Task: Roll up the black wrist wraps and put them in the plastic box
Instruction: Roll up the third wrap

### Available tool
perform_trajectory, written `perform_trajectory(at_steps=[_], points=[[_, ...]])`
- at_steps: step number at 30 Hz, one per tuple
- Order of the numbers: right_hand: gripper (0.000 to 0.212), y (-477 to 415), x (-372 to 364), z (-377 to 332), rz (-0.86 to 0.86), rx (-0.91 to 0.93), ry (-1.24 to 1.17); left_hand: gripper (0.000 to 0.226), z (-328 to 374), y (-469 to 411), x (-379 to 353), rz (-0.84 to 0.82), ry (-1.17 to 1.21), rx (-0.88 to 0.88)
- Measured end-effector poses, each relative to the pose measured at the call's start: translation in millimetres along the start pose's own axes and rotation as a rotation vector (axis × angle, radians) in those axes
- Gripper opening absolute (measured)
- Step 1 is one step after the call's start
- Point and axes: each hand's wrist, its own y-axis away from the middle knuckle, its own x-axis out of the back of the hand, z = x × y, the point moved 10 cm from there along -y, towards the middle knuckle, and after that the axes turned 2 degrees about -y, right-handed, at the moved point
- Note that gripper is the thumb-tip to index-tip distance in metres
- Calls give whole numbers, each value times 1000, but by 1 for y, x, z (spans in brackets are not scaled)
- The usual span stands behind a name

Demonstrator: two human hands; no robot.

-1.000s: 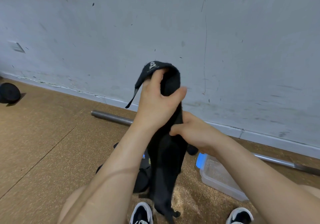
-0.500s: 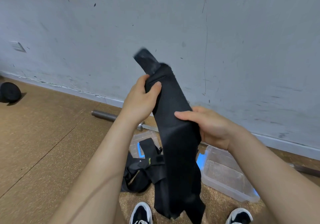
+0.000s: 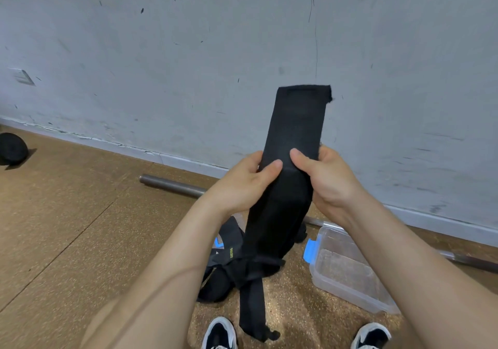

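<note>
between both hands, flat black wrist wrap (image 3: 293, 133)

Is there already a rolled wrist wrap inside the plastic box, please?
No, the plastic box lies empty, and the left hand and right hand hold a wrist wrap up, unrolled.

Left hand (image 3: 242, 184) and right hand (image 3: 331, 181): both bare, nails short and unpainted on the fingers that show. Left forearm (image 3: 161, 281) and right forearm (image 3: 404, 254) are bare skin from behind the fingers to the frame edge. Well below the fingers are the left shoe (image 3: 219, 334) and right shoe (image 3: 370, 335): black low sneakers with a white rim round the toe.
</note>
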Motion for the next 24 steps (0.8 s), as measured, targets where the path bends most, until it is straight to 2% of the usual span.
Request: perform_trajectory(at_steps=[3, 6, 9, 11, 13, 16, 21, 24], points=[[17, 0, 4, -8, 47, 57, -31, 30, 6, -3, -4, 57, 17, -63], [21, 0, 0, -5, 28, 21, -50, 26, 6, -6, 5, 223, 173, -73], [30, 2, -7, 8, -78, -89, 136, 23, 1, -6, 23, 396, 344, -54], [27, 4, -16, 12, -204, -114, 312, 22, -4, -5, 32, 448, 432, -29], [22, 4, -16, 8, -219, -39, 457, 21, -8, -5, 35, 450, 531, 2], [21, 0, -10, -3, -106, 110, 525, 22, -6, -6, 29, 378, 656, -6], [20, -3, -3, -11, 51, 173, 376, 27, -6, -4, -2, 224, 610, 61], [21, -3, -2, -9, 80, 134, 254, 32, -14, -3, -1, 274, 520, 91]])
